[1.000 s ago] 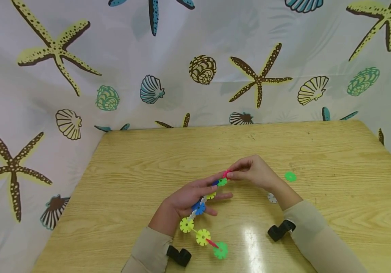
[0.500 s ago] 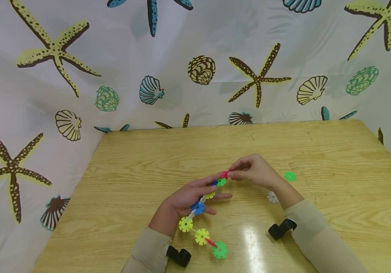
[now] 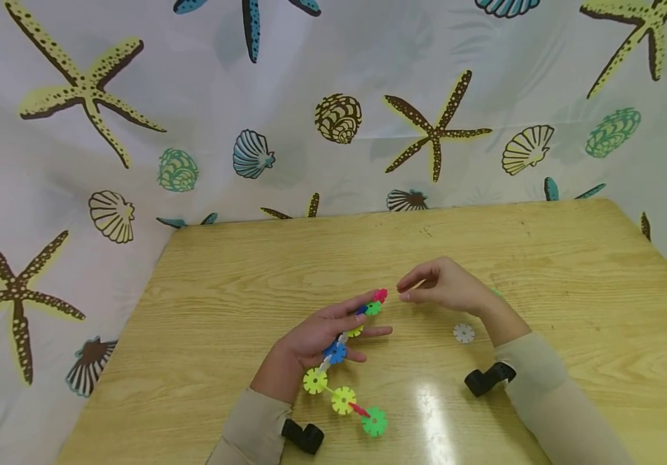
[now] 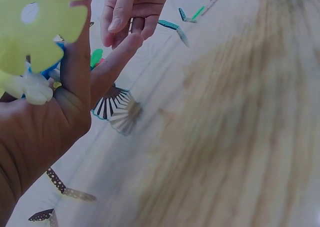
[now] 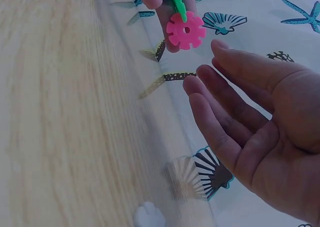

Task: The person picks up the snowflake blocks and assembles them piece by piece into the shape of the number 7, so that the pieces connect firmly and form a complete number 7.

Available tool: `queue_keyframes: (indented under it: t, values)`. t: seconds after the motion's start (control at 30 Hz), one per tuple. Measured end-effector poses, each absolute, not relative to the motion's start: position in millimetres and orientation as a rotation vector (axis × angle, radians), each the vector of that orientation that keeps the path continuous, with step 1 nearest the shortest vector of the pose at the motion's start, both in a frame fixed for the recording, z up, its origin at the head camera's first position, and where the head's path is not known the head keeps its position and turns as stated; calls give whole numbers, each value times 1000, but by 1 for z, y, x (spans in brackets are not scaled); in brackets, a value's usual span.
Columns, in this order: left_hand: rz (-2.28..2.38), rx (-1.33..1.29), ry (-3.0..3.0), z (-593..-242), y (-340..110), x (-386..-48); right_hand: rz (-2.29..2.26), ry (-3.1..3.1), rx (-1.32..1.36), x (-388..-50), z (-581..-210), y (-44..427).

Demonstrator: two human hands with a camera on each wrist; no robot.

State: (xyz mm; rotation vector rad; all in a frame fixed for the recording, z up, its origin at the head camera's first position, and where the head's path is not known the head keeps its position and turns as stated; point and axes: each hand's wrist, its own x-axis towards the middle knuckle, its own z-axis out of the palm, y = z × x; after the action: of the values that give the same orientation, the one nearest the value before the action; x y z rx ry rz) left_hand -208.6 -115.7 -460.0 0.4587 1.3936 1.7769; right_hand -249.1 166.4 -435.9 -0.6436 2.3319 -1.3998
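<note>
A chain of interlocking plastic snowflake discs runs across my left hand (image 3: pixel 324 332), which pinches it near the dark blue disc between thumb and forefinger. At the chain's upper end a pink disc (image 5: pixel 186 30) is joined to a green disc (image 3: pixel 373 309). Further down come a blue disc (image 3: pixel 335 352), yellow discs (image 3: pixel 343 400) and a green end disc (image 3: pixel 374 422), hanging below the palm. Just right of the pink disc is my right hand (image 3: pixel 455 287), apart from it, its fingers loosely bent with nothing between them.
A loose white disc (image 3: pixel 464 333) lies on the wooden table (image 3: pixel 240 258) below the right forearm. Another green disc (image 3: pixel 497 292) is mostly hidden behind the right wrist. A curtain (image 3: pixel 287 77) printed with starfish and shells stands behind the table.
My right hand has let go of the pink disc and drawn back a little to the right. The left hand keeps its hold on the chain. The view has shifted slightly.
</note>
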Motion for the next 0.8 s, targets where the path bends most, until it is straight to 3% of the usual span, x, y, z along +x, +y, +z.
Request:
queue_keyframes:
  t: [0.8]
  values:
    - [1788, 471, 1372, -463, -116, -210, -1338, 2286, -661, -261, -435, 222]
